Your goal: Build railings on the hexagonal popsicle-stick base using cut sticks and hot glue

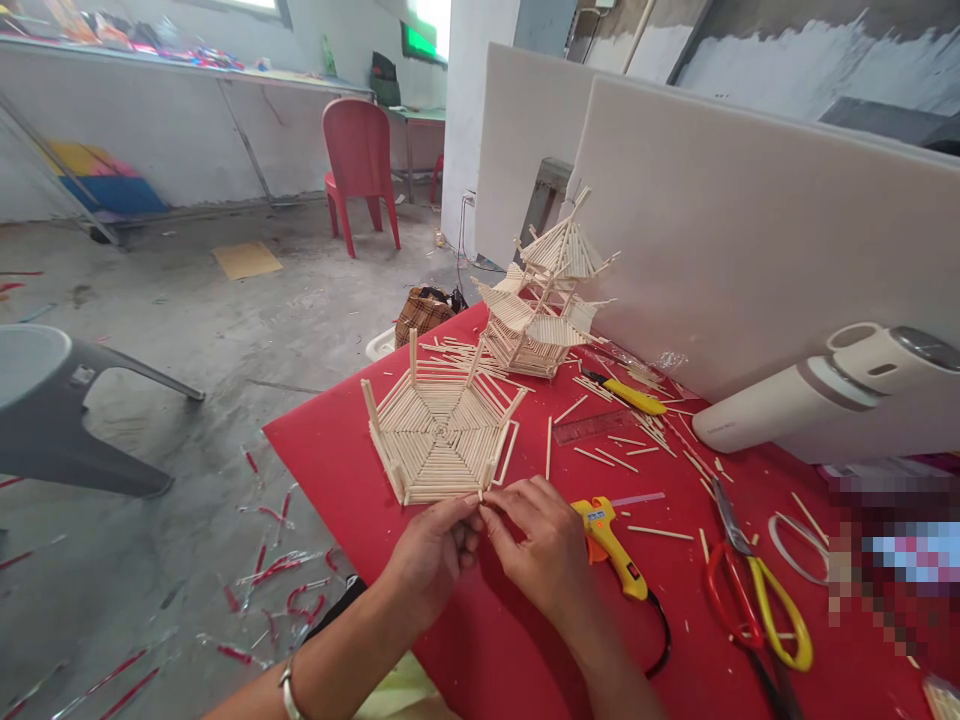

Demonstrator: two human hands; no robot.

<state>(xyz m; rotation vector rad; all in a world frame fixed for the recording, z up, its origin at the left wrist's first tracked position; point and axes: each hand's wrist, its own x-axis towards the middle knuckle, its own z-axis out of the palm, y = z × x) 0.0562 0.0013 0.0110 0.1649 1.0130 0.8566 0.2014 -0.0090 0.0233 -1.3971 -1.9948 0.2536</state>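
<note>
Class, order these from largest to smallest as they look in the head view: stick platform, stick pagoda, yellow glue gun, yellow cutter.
1. Stick platform and stick pagoda: too alike to rank; the platform is nearer the camera
2. Yellow glue gun
3. Yellow cutter

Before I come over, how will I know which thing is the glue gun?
Find the red table, then the person's right hand. Just right of that hand lies the yellow glue gun. Unlike the nearby scissors and yellow cutter, it has an orange trigger and a black cord.
</note>
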